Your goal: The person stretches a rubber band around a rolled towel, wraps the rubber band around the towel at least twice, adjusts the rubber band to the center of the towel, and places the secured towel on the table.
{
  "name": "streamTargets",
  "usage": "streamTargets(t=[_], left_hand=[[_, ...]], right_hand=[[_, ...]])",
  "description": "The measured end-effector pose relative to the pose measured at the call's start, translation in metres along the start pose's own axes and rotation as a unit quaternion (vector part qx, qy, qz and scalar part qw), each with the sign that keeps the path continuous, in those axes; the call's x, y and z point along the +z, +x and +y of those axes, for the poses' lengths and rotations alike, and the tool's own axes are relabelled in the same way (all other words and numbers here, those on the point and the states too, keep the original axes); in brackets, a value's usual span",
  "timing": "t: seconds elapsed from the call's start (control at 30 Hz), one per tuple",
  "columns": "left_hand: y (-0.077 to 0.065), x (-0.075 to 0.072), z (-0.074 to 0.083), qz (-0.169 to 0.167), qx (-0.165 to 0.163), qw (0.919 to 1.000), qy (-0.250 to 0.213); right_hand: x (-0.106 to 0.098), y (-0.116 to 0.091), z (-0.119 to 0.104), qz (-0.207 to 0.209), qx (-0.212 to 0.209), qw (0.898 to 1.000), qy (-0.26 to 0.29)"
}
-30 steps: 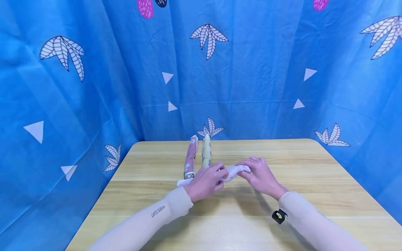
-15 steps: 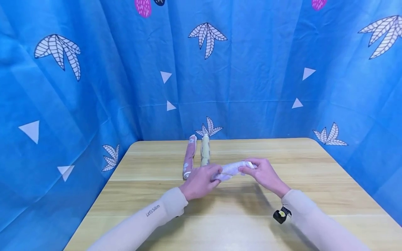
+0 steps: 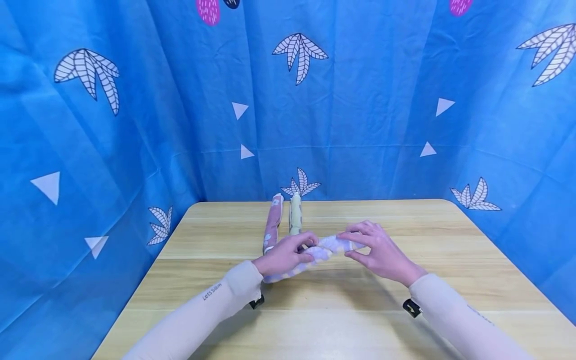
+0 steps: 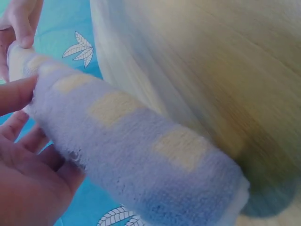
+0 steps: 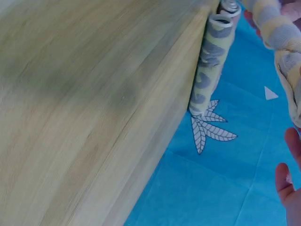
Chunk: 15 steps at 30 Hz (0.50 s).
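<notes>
A lavender towel with pale yellow checks (image 3: 317,254), rolled into a long tube, slants between the two hands above the table. My left hand (image 3: 288,254) holds it near the middle; in the left wrist view the thumb (image 4: 19,94) lies on one side and the curled fingers below. My right hand (image 3: 382,252) pinches the towel's right end between thumb and fingers. In the right wrist view the towel roll (image 5: 282,37) hangs at the upper right, with only some of the right hand's fingers (image 5: 292,146) showing near its end.
A pink rolled towel (image 3: 272,222) and a green rolled towel (image 3: 295,215) lie side by side towards the back of the wooden table (image 3: 360,310). A blue patterned curtain (image 3: 369,100) surrounds the table's back and sides.
The lavender towel has turned, so its checked side shows and its left end reaches out below the left wrist. Both hands have shifted their hold slightly; the right fingers are more spread.
</notes>
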<state>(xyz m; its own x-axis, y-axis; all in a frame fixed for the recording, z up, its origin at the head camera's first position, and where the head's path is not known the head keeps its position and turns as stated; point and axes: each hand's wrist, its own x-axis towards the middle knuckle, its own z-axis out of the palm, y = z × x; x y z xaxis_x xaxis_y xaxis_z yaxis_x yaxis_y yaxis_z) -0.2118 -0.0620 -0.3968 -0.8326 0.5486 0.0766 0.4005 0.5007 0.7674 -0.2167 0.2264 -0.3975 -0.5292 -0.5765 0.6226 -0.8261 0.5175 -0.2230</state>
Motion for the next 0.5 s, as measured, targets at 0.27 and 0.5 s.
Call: streamTargets(t=[0.27,0.5], left_hand=[[-0.003,0.009,0.004,0.018,0.029,0.9974,0.063],[0.000,0.027,0.005,0.115,0.132,0.9389,0.296]], right_hand=[[0.007,0.001,-0.001,0.028,-0.005,0.999,-0.017],[0.012,0.004,-0.004,0.039,0.014,0.999,-0.022]])
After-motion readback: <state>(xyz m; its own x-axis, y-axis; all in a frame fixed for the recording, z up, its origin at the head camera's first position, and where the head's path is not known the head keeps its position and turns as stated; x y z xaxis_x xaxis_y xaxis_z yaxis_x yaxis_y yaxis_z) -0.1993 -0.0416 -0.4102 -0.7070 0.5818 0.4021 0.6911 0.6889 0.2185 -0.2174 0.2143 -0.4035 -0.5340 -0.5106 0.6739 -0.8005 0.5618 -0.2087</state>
